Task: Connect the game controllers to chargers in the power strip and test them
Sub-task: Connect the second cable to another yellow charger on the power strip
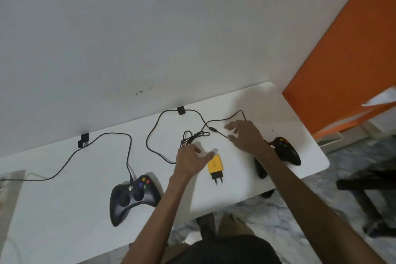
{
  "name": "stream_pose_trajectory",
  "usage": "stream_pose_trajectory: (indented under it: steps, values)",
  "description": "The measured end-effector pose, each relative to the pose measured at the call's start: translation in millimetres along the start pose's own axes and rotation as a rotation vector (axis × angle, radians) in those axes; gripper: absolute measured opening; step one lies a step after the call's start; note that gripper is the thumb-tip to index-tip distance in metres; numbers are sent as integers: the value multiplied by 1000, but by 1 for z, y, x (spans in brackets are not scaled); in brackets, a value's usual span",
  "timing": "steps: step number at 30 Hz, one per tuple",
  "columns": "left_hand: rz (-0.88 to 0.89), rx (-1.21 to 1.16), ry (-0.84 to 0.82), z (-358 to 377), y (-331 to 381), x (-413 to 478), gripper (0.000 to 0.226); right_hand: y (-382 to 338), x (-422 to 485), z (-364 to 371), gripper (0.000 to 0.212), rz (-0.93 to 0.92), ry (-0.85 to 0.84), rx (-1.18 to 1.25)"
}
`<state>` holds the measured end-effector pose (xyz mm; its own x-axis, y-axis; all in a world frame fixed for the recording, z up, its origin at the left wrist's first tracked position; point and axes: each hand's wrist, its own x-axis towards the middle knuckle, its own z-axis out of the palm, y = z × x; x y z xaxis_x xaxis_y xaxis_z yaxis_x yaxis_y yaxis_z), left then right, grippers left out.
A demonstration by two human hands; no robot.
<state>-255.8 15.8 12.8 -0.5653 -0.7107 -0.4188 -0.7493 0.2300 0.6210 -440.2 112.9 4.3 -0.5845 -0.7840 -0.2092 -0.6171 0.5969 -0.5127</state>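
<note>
A black game controller [132, 196] lies on the white table [64, 210] at the left, its cable running off to the left edge. A second black controller [285, 150] lies at the right, partly hidden under my right forearm. Its black cable [154, 148] loops across the table's back, with a coiled bundle [192, 136] in the middle. A yellow charger [215, 166] with black prongs lies between my hands. My left hand [191, 159] is open, fingertips just beside the charger. My right hand [246, 135] hovers open over the cable's plug end [213, 129].
Two black cable clips [83, 140] [180, 110] sit at the wall edge. A pale object [6, 188] shows at the far left edge. An orange panel [342, 60] stands to the right, with a black stand [368, 188] on the marble floor.
</note>
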Motion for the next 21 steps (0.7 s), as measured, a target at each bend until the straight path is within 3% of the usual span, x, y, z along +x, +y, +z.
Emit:
stream_pose_trajectory:
  steps: [9,16,21]
  values:
    - [-217,157,-27,50,21,7,99,12,27,21,38,-13,-30,-119]
    - [-227,256,-27,64,23,14,72,33,27,13,40,16,-108,-318]
    - [-244,246,-50,65,20,17,78,38,26,13,36,-27,-96,-333]
